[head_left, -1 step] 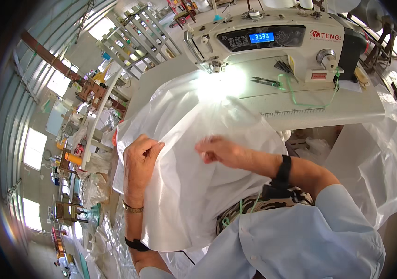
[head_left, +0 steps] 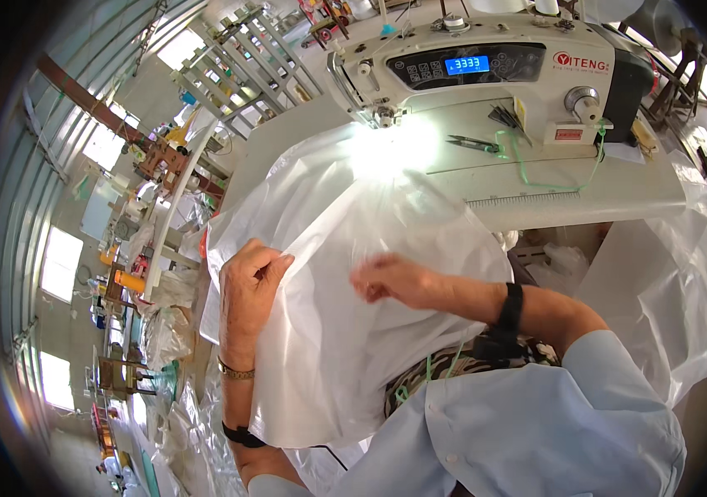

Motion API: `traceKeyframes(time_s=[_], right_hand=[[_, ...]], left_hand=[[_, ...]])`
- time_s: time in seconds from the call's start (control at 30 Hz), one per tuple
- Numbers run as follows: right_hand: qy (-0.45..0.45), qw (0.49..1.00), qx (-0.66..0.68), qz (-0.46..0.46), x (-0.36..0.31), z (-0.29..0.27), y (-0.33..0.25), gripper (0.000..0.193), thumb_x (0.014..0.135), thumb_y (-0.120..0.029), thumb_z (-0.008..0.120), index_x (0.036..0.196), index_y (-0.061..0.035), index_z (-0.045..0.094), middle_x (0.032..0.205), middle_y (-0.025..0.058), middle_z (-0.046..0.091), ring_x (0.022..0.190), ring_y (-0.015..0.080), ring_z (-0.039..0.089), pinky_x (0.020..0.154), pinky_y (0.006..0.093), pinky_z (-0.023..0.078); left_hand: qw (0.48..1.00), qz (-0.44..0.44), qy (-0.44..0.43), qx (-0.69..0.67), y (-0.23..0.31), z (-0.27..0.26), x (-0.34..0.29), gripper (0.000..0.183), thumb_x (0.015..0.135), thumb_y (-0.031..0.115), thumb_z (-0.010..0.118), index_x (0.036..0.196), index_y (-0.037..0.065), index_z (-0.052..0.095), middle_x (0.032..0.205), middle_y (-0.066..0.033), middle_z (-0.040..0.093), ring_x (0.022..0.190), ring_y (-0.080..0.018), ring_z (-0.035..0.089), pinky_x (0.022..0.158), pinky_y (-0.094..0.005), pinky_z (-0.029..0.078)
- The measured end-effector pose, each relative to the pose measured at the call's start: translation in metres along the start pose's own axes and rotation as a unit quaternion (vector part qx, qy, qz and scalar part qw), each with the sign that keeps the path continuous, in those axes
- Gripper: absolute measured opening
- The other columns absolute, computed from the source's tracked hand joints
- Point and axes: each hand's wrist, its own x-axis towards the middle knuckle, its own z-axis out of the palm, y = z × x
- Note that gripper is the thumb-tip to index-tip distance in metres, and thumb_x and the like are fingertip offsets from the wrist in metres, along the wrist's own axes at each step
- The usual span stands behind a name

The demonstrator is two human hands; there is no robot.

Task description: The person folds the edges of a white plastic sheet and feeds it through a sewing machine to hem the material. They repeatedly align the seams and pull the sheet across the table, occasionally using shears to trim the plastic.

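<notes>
Evidently steadied: white sheet held taut at the machine

The white sheet (head_left: 312, 364) spreads from beneath the lit sewing machine (head_left: 527, 87) head down toward the lap. The left hand (head_left: 252, 277) pinches its folded edge, presumably keeping the fold straight. The right hand (head_left: 391, 280) is over the sheet, fingers curled, blurred; whether it grips cannot be told. A dark hand tool (head_left: 474, 144) lies beside the needle area, likely for easy reach.

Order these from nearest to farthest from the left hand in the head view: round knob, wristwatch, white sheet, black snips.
1. White sheet: in left hand
2. Wristwatch: on its wrist
3. Black snips: upper right
4. Round knob: farther right
</notes>
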Motion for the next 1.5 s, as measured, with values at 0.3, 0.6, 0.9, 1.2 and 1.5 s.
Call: traceKeyframes(time_s=[0.3,0.6,0.9,1.2,1.5], right_hand=[[-0.053,0.992,-0.052,-0.103,-0.084,0.019,-0.008,0.014,0.096,-0.015,0.060,0.085,-0.0062,0.061,0.085,0.0037,0.067,0.076,0.0098,0.061,0.075,0.0274,0.050],[0.036,0.898,-0.438,-0.032,-0.109,0.017,0.001,0.015,0.091,-0.013,0.062,0.087,0.0005,0.057,0.061,0.0096,0.060,0.056,0.0202,0.059,0.055,0.0354,0.045],[0.002,0.741,-0.662,-0.111,-0.105,0.020,0.019,0.015,0.087,-0.014,0.062,0.097,-0.0037,0.056,0.061,0.0103,0.056,0.058,0.0312,0.061,0.059,0.0401,0.047],[-0.177,0.564,-0.747,-0.304,-0.107,0.006,0.001,0.020,0.085,-0.013,0.064,0.103,-0.0058,0.059,0.092,0.0073,0.064,0.080,0.0251,0.063,0.068,0.0372,0.048],[0.414,0.570,-0.675,-0.219,-0.163,-0.098,0.004,0.022,0.086,-0.015,0.068,0.101,-0.0036,0.059,0.097,0.0151,0.061,0.091,0.0360,0.059,0.077,0.0448,0.047]], left_hand=[[0.980,-0.045,-0.151,-0.123,0.030,0.041,-0.033,0.020,0.086,0.006,0.068,0.077,-0.003,0.053,0.064,-0.0142,0.046,0.052,-0.0214,0.041,0.051,-0.0352,0.035],[0.937,-0.153,-0.162,-0.268,0.032,0.132,-0.092,0.030,0.087,0.003,0.067,0.076,-0.001,0.039,0.061,-0.0084,0.030,0.056,-0.0150,0.027,0.049,-0.0325,0.028],[0.898,-0.206,-0.143,-0.362,0.034,0.154,-0.109,0.024,0.097,0.011,0.055,0.078,0.001,0.043,0.066,-0.0043,0.034,0.064,-0.0100,0.031,0.054,-0.0289,0.032],[0.825,-0.303,-0.066,-0.472,0.039,0.160,-0.111,0.035,0.098,0.020,0.063,0.070,0.002,0.052,0.067,0.0088,0.042,0.064,-0.0018,0.032,0.054,-0.0207,0.028],[0.825,-0.271,0.032,-0.495,0.041,0.163,-0.110,0.018,0.097,0.017,0.064,0.086,0.003,0.061,0.065,0.0093,0.047,0.060,-0.0005,0.035,0.052,-0.0195,0.029]])
